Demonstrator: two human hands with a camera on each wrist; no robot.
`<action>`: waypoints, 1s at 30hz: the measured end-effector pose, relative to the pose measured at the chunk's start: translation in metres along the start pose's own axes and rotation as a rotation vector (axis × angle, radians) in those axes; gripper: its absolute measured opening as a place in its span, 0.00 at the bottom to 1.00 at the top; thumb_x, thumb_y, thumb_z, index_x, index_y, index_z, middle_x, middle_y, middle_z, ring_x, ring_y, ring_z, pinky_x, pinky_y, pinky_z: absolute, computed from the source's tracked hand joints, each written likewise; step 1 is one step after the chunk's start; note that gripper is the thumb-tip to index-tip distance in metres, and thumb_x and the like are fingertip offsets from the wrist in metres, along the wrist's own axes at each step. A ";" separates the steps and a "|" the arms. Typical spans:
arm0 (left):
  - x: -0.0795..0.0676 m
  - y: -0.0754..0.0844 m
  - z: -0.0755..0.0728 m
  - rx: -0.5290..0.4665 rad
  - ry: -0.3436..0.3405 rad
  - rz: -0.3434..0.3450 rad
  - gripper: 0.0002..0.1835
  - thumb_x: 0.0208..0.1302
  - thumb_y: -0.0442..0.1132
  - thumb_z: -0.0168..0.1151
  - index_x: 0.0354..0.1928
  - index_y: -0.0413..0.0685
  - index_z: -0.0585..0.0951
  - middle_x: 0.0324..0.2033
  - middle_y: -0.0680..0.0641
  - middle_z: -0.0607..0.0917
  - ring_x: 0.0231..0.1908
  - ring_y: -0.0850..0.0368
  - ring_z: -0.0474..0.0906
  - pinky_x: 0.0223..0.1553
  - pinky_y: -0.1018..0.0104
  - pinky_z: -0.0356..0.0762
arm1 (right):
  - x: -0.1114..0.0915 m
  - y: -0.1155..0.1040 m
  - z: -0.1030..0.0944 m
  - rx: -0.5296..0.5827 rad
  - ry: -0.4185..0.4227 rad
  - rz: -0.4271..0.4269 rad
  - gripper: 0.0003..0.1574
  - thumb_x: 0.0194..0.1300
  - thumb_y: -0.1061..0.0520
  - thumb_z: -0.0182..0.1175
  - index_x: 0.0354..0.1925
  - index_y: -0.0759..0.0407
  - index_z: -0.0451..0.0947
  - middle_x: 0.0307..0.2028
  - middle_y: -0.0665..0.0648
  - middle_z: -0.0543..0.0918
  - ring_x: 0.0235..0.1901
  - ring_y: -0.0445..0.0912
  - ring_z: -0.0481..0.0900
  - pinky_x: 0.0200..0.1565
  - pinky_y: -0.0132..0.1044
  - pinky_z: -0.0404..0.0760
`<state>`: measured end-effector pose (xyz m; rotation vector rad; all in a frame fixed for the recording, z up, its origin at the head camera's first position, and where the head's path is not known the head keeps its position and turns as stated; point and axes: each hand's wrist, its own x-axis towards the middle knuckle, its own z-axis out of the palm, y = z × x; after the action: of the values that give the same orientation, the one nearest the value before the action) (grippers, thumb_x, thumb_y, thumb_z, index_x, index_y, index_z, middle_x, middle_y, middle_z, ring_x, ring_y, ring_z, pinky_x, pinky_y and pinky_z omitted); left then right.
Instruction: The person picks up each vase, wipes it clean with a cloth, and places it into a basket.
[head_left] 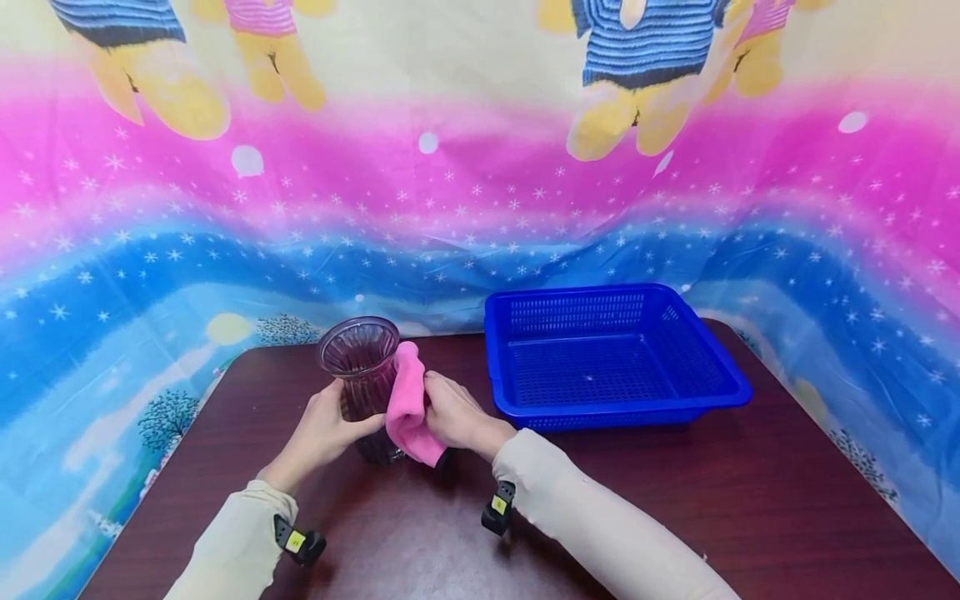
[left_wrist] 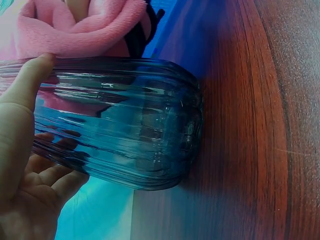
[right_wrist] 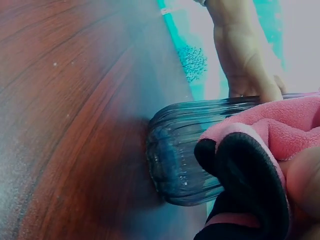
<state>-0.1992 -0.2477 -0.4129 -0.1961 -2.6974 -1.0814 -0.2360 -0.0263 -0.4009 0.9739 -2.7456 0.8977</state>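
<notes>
A ribbed, purple-tinted glass vase (head_left: 360,354) with a flared rim stands upright on the brown table, left of centre. My left hand (head_left: 318,433) grips its middle from the left; the left wrist view shows the thumb on one side of the glass (left_wrist: 125,120) and the fingers on the other. In my right hand (head_left: 459,414) is a bunched pink cloth (head_left: 408,404), laid against the vase's right side. The right wrist view shows the cloth's fuzzy pink face (right_wrist: 295,120) and black underside. Part of the right hand is hidden behind the cloth.
A blue plastic basket (head_left: 615,412) with perforated walls stands at the back right of the table (head_left: 420,533), nothing visible inside it. Behind the table hangs a printed cloth backdrop (head_left: 450,192). A small dark wrist device (head_left: 300,542) is strapped on each sleeve.
</notes>
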 end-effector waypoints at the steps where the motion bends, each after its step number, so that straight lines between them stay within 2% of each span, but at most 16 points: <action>1: 0.000 0.000 0.000 0.005 0.002 0.003 0.37 0.53 0.47 0.78 0.62 0.37 0.73 0.53 0.32 0.86 0.52 0.39 0.84 0.55 0.43 0.82 | 0.000 -0.001 -0.001 0.003 -0.002 -0.002 0.07 0.65 0.68 0.54 0.37 0.60 0.77 0.36 0.56 0.81 0.38 0.49 0.80 0.42 0.43 0.81; 11: -0.001 -0.001 0.001 0.044 0.023 0.028 0.36 0.53 0.47 0.77 0.60 0.36 0.74 0.50 0.32 0.87 0.50 0.40 0.85 0.52 0.44 0.82 | 0.006 -0.009 -0.009 0.012 0.042 -0.039 0.06 0.67 0.67 0.54 0.38 0.61 0.78 0.37 0.57 0.81 0.40 0.50 0.81 0.45 0.43 0.82; 17: -0.001 -0.001 0.001 0.041 0.016 0.026 0.37 0.53 0.48 0.77 0.60 0.36 0.74 0.49 0.33 0.87 0.48 0.42 0.85 0.51 0.46 0.82 | 0.009 -0.015 -0.017 0.021 0.066 -0.049 0.05 0.67 0.65 0.57 0.40 0.62 0.79 0.37 0.58 0.82 0.40 0.51 0.82 0.45 0.44 0.82; 22: -0.002 0.000 0.001 0.033 0.007 0.026 0.37 0.53 0.48 0.77 0.61 0.36 0.73 0.49 0.33 0.86 0.46 0.44 0.85 0.49 0.48 0.83 | 0.010 -0.017 -0.022 0.029 0.065 -0.036 0.06 0.65 0.66 0.59 0.41 0.62 0.79 0.37 0.58 0.83 0.41 0.52 0.83 0.45 0.44 0.83; 30: -0.001 0.000 0.002 0.025 0.014 0.028 0.37 0.53 0.47 0.78 0.61 0.36 0.74 0.50 0.32 0.86 0.48 0.43 0.85 0.50 0.48 0.84 | 0.014 -0.017 -0.026 0.021 0.027 0.011 0.04 0.62 0.68 0.60 0.36 0.61 0.78 0.37 0.61 0.85 0.39 0.52 0.84 0.43 0.45 0.82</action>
<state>-0.1984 -0.2466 -0.4146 -0.2206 -2.6866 -1.0367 -0.2394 -0.0303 -0.3672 0.9445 -2.7276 0.9354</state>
